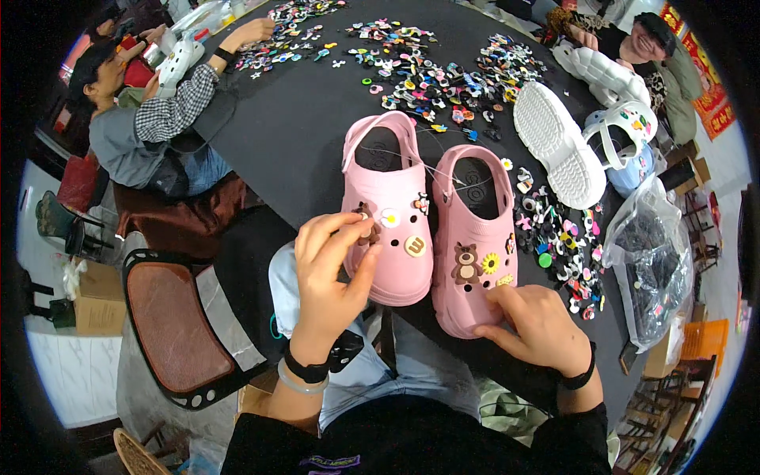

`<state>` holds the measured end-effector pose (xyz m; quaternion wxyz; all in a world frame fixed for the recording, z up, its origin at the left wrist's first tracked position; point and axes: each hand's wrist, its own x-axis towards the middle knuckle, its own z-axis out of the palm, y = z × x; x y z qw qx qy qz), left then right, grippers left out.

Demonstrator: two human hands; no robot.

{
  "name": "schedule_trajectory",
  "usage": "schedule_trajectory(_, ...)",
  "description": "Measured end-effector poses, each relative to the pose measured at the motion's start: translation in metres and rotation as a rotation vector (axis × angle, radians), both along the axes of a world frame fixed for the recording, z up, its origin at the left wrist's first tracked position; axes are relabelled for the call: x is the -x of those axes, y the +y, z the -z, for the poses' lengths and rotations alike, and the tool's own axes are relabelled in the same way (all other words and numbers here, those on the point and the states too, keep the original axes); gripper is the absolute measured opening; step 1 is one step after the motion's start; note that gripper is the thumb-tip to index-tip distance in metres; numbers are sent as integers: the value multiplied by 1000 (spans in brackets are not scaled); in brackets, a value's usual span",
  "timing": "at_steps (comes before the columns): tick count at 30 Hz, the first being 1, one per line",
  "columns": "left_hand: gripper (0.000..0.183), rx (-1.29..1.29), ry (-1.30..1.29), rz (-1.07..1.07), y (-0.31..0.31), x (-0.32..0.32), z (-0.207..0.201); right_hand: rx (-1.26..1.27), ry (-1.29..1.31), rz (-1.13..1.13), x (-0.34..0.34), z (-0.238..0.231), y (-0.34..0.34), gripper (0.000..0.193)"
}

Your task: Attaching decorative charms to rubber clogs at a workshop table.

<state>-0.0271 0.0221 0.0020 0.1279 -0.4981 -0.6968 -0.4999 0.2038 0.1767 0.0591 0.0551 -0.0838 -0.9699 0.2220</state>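
Observation:
Two pink clogs lie side by side at the dark table's near edge, toes toward me, linked by a thin clear cord. On the left clog (398, 279), my left hand (326, 265) closes its fingertips on a brown bear charm (365, 227), partly hiding it. A white flower charm (389, 218) and a round cream charm (414, 245) sit beside it. My right hand (538, 326) grips the toe of the right clog (453, 310), partly covering a yellow charm there. This clog also bears a bear charm (467, 264) and a sunflower charm (491, 263).
Loose charms (443, 83) are heaped across the table (293, 119), with more charms (566, 253) right of the clogs. White clogs (558, 142) and a clear plastic bag (653, 261) lie on the right. Co-workers sit at left and far right. A mesh-backed chair (178, 324) stands left.

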Motion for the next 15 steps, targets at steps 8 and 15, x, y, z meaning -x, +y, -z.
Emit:
schedule_trajectory(8, 19, 30, 47, -56, 20, -8, -1, 42, 21, -13, -1, 1, 3, 34)
schedule_trajectory(15, 16, 2, -43, -52, 21, -11, 1, 87, 41, -4, -2, 4, 3, 33)
